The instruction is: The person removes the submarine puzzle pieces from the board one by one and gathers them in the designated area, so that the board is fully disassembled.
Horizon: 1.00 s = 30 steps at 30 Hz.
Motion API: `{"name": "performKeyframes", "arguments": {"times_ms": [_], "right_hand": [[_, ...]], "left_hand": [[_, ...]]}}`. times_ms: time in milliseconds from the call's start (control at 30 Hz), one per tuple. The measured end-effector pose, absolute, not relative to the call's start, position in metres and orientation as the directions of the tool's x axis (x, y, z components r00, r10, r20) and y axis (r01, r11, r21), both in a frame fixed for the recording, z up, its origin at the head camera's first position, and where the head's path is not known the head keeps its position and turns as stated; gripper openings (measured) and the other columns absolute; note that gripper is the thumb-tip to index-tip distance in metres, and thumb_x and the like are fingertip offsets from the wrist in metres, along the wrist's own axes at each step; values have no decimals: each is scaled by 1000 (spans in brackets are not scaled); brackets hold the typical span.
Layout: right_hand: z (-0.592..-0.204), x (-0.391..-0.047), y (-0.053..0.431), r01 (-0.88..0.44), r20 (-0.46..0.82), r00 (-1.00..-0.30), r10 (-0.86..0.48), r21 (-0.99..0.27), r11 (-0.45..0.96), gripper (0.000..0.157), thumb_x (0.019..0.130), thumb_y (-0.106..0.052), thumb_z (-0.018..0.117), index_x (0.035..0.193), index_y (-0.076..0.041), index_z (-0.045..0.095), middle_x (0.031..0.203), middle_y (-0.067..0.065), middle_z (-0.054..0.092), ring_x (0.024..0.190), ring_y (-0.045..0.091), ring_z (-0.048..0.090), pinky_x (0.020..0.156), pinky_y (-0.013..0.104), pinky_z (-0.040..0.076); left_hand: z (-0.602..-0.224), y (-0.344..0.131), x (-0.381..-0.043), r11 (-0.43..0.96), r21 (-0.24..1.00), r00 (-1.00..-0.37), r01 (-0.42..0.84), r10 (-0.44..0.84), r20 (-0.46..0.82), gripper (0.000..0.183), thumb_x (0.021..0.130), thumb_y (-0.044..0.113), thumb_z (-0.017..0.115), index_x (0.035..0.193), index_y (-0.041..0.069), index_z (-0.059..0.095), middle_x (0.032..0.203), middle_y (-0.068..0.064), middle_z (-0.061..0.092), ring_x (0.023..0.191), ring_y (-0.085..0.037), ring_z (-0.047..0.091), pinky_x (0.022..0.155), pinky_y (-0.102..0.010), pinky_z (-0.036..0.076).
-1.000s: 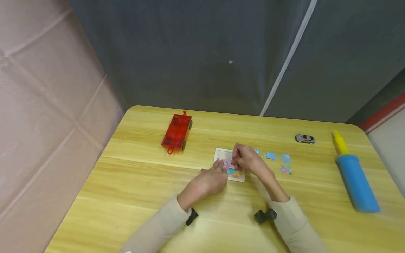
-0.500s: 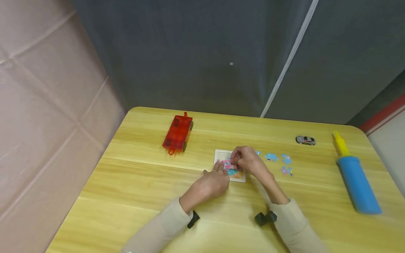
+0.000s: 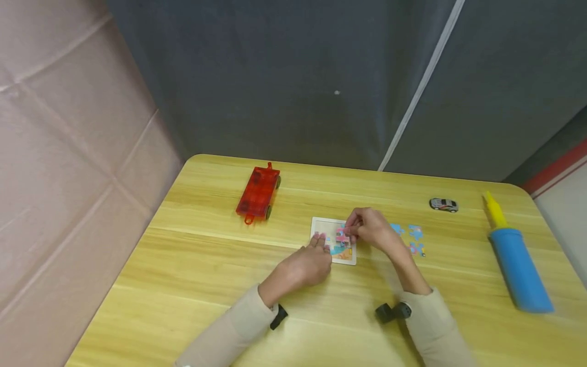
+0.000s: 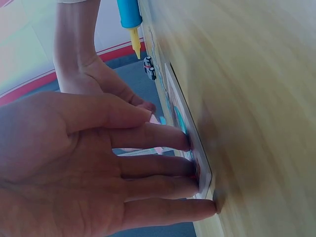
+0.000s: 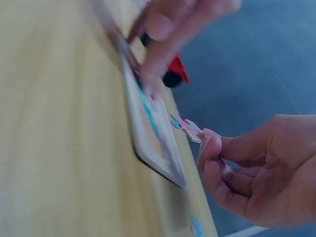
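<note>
A small square jigsaw tray (image 3: 325, 225) with a pale rim lies on the table, with blue and orange picture parts along its near side. My left hand (image 3: 304, 262) rests its fingertips on the tray's left part; the left wrist view shows its fingers (image 4: 158, 187) nearly straight. Between thumb and fingertips, my right hand (image 3: 375, 232) pinches a pink jigsaw piece (image 5: 188, 129), held above the tray's right side in the right wrist view. Right of that hand lie several loose blue and pink jigsaw pieces (image 3: 416, 232), one partly hidden by it.
A red toy wagon (image 3: 259, 193) stands at the back left. To the back right sits a small silver toy car (image 3: 444, 205), and beyond it lies a blue hand pump (image 3: 520, 270) with a yellow nozzle. A dark partition (image 3: 275, 102) runs behind the table.
My right hand has moved right and lifted away from beside my left fingers, carrying the pink jigsaw piece. More of the tray shows now. The left hand has stayed nearly in place.
</note>
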State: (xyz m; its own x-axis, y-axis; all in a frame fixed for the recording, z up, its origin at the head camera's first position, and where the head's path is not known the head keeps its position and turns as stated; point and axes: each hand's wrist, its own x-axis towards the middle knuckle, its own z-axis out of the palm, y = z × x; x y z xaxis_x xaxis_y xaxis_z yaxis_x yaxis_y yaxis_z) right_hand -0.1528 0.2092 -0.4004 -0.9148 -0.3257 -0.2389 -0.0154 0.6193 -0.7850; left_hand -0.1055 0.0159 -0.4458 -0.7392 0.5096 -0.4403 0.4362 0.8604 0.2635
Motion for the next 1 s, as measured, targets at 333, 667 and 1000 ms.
{"name": "performKeyframes", "arguments": {"times_ms": [333, 667, 1000], "right_hand": [[-395, -157, 232, -21, -269, -891, -367, -781, 625, 10, 101, 12, 62, 98, 9, 70, 79, 12, 71, 65, 16, 64, 61, 24, 54], [-389, -156, 270, -1, -319, -866, -385, -769, 640, 14, 94, 14, 55, 98, 12, 69, 81, 11, 69, 67, 15, 61, 61, 27, 54], [-385, -151, 300, 90, -383, -878, -288, -722, 686, 13, 99, 9, 58, 100, 12, 70, 81, 10, 70, 69, 17, 64, 61, 28, 57]], "left_hand": [[-406, 16, -92, 857, 272, -739, 437, 515, -435, 52, 118, 15, 36, 164, -8, 41, 179, -26, 22, 169, -40, 20, 126, -55, 41], [-388, 16, -85, 856, 257, -743, 448, 516, -426, 50, 118, 13, 38, 162, -9, 45, 177, -27, 27, 167, -40, 25, 125, -52, 43], [-385, 17, -83, 864, 228, -753, 449, 503, -425, 49, 118, 15, 40, 161, -8, 46, 177, -26, 28, 167, -39, 28, 124, -57, 44]]}}
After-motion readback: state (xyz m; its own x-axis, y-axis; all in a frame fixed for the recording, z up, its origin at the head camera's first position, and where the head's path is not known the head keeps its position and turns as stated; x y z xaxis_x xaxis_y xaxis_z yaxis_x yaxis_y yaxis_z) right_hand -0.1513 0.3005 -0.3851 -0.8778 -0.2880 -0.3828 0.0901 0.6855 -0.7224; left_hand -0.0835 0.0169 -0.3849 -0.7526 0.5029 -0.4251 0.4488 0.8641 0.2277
